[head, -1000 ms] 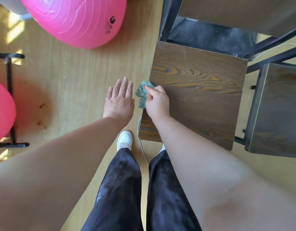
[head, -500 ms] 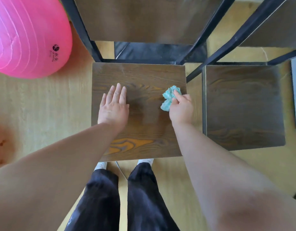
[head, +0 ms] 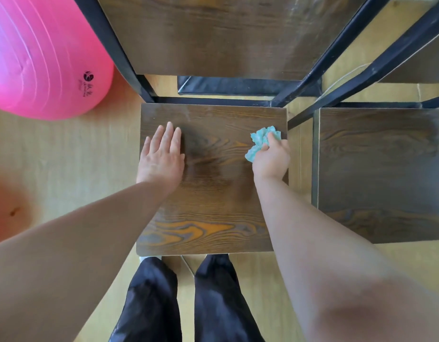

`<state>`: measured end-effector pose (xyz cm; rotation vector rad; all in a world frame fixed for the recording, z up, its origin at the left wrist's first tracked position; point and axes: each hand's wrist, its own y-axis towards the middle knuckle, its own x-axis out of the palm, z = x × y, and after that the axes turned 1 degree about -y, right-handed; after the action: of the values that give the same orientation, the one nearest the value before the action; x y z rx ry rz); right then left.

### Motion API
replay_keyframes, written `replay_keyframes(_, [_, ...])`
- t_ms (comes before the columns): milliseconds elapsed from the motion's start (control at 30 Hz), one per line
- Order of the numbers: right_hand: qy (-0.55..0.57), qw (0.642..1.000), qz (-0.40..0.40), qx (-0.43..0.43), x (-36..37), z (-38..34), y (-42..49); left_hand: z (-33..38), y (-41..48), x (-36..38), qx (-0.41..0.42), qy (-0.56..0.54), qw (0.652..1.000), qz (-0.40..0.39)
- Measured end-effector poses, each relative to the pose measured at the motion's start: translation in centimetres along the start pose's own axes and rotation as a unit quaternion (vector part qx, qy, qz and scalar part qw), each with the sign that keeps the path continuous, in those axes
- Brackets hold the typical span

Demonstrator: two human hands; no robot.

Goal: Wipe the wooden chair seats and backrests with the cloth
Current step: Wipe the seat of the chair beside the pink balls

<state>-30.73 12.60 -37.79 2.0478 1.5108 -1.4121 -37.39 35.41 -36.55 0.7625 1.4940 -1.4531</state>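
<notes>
A dark wooden chair seat (head: 213,193) lies straight below me, with its wooden backrest (head: 213,33) rising at the top of the view between black metal posts. My right hand (head: 271,161) grips a crumpled teal cloth (head: 259,141) against the seat near its right edge. Flat on the left part of the seat rests my left hand (head: 161,156), fingers straight and together. A second wooden chair seat (head: 379,174) stands just to the right.
A large pink exercise ball (head: 40,58) sits on the light wood floor (head: 77,181) at the upper left. Black metal chair frames (head: 337,50) cross the upper right. My legs in dark trousers (head: 183,299) stand against the seat's near edge.
My view shifted until the seat lies centred under me. The right hand carried the cloth across the seat from its left edge to its right edge. The left hand came down onto the seat.
</notes>
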Motion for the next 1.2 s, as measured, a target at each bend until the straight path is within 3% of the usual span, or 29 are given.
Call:
replay_keyframes(467, [-0.061,0.984,-0.066,-0.153,8.5,-9.6,-3.7,-9.0,0.4,-0.4,-0.057,-0.050,0.997,0.013])
replay_keyframes(700, [-0.041,0.983,-0.093,-0.155,11.9,-12.6,-6.5,-13.3,-0.7,-0.1,-0.071,-0.068,0.995,0.020])
replay_keyframes(900, [-0.079,0.968,-0.116,-0.210,15.3,-15.6,-10.6,-16.2,-1.9,0.2,-0.083,-0.090,0.992,0.023])
replay_keyframes(1033, [-0.028,0.973,-0.143,-0.182,17.1,-17.8,-12.2,-17.9,-3.0,0.4,-0.085,-0.099,0.991,0.026])
replay_keyframes(1200, [-0.064,0.968,-0.146,-0.193,17.6,-18.3,-12.9,-19.6,-4.2,0.8,-0.084,-0.092,0.992,0.028])
